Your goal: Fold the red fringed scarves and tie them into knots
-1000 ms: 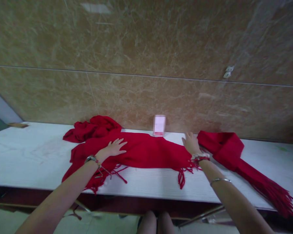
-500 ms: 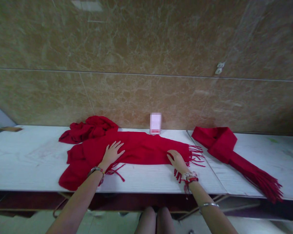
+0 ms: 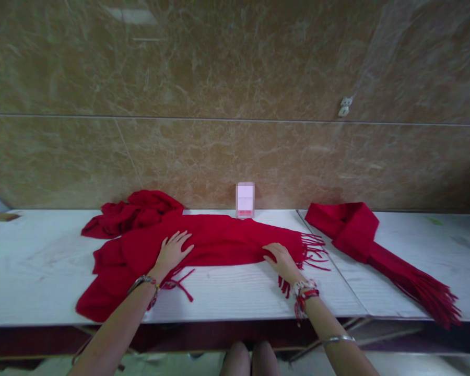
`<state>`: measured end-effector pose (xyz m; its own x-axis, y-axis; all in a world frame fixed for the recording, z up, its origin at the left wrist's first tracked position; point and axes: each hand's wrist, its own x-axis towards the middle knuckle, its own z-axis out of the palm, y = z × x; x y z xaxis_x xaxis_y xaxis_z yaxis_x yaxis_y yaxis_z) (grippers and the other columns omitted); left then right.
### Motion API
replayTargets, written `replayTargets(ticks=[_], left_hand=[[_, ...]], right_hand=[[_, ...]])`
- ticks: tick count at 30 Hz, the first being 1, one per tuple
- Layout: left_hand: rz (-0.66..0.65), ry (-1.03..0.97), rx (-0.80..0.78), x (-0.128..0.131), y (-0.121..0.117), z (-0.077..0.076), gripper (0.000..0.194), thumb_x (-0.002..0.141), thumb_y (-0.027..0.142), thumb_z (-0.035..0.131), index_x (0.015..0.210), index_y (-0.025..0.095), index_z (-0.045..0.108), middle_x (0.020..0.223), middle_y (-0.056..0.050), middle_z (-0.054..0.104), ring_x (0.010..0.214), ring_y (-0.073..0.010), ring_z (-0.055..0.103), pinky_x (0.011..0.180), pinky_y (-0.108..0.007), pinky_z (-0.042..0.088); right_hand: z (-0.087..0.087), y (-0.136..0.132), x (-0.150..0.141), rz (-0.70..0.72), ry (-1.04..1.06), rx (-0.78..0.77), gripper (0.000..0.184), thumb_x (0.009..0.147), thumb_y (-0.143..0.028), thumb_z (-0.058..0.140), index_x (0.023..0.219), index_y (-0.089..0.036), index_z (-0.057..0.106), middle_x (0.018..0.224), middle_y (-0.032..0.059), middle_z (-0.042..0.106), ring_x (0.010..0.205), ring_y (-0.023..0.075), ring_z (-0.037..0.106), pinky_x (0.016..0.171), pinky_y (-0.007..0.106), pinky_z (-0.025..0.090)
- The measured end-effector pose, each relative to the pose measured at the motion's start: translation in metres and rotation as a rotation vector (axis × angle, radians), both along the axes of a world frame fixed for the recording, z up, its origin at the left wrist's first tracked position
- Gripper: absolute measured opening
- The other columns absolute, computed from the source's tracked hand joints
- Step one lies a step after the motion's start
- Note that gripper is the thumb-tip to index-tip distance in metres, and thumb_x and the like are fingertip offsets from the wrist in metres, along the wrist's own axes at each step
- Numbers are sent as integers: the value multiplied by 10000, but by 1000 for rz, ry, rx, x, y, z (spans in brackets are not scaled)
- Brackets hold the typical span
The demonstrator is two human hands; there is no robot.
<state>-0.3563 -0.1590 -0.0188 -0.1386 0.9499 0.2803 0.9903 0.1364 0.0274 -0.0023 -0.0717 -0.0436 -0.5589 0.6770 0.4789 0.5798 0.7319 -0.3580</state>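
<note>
A red scarf [image 3: 223,243] lies stretched across the white table, its fringe spread to the right and its left part bunched in loose folds. My left hand [image 3: 172,253] rests flat on the scarf with the fingers spread. Near the scarf's lower edge, toward the fringed end, is my right hand [image 3: 280,260], fingers slightly bent and the thumb held apart from them. It touches the cloth without a visible grip. More red fringe pokes out below each hand. Both wrists wear bracelets.
A crumpled red cloth [image 3: 139,211] lies behind the scarf at the left. To the right is a folded red scarf [image 3: 352,235] with a fringed tail. A phone-shaped object with a blurred face [image 3: 245,200] leans on the marble wall [image 3: 203,156]. The white table [image 3: 35,266] has a seam at right.
The view has shifted slightly. Both hands stay at nearly the same places on the scarf, which keeps its shape.
</note>
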Motion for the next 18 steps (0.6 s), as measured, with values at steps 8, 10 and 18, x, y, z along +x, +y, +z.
replayTargets(ticks=[8, 10, 18], left_hand=[[-36, 37, 43, 0, 1, -3, 393, 844, 316, 435, 1209, 190, 508, 1289, -108, 496, 1214, -278, 405, 970, -497, 305], [-129, 69, 93, 3, -2, -1, 384, 843, 277, 418, 1205, 189, 510, 1273, -109, 510, 1194, -255, 427, 986, -468, 295], [-400, 103, 100, 11, -7, 2, 355, 845, 200, 380, 1152, 162, 555, 1096, -104, 597, 1027, -198, 525, 911, -356, 379]], right_hand=[[-4, -1, 1, -78, 148, 142, 283, 792, -157, 458, 1034, -197, 600, 1104, 130, 533, 1076, 260, 476, 883, 468, 422], [-5, -3, 0, -14, 92, 122, 251, 775, -206, 517, 1008, -209, 610, 1125, 122, 525, 1085, 264, 473, 883, 471, 418], [0, -5, 0, -67, 87, 32, 200, 823, -206, 457, 732, -201, 634, 857, 88, 611, 861, 224, 548, 790, 394, 442]])
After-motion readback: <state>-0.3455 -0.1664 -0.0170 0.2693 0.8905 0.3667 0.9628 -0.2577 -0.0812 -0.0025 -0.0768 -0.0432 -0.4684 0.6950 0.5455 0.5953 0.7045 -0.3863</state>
